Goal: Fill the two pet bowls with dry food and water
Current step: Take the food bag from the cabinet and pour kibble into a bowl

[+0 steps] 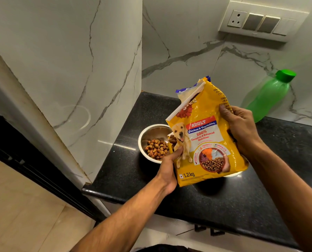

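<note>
A yellow dry dog food bag (206, 135) hangs over the black counter, held in both hands. My left hand (168, 166) grips its lower left edge, thumb on the front. My right hand (240, 128) grips its right side. A steel bowl (148, 132) stands left of the bag, partly filled with brown kibble (156, 146); a few pieces sit at the bag's torn left edge above it. A second bowl (232, 174) is almost wholly hidden behind the bag; only a sliver of pale rim shows. A green water bottle (268, 99), capped, stands at the back right.
The black granite counter (126, 171) ends at a front edge near me and meets marble walls at the left and back. A switch panel (260, 20) sits high on the back wall. Tiled floor lies at the lower left.
</note>
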